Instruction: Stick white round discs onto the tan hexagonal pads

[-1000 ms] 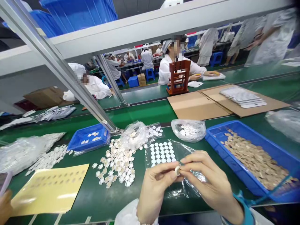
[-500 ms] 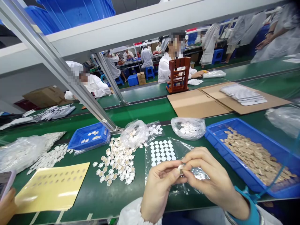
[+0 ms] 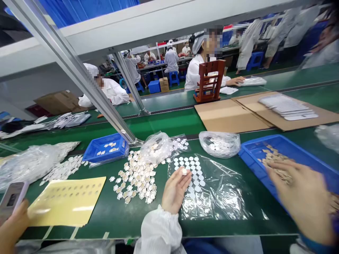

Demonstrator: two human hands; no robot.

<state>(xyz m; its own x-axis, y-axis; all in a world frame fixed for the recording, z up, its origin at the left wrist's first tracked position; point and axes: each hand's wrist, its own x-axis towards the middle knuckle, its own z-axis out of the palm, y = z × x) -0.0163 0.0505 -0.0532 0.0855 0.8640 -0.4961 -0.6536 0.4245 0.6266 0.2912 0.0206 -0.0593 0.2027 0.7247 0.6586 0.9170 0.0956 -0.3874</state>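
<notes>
Stickers (image 3: pixel 189 169) remain in rows on the clear sheet under the left hand (image 3: pixel 176 188), which pinches a small disc, while the right hand (image 3: pixel 302 197), blurred and loose-fingered, reaches into the well-filled blue tray (image 3: pixel 254 153).

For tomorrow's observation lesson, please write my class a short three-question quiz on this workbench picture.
1. True or false: the left hand holds a small round disc at its fingertips.
2. Which container is the right hand over? A) large blue plastic tray of tan pieces B) small blue plastic tray
3. Fill in: the clear plastic sheet carries rows of white ____ stickers.

Key: 1 true; 2 A; 3 round.
</notes>
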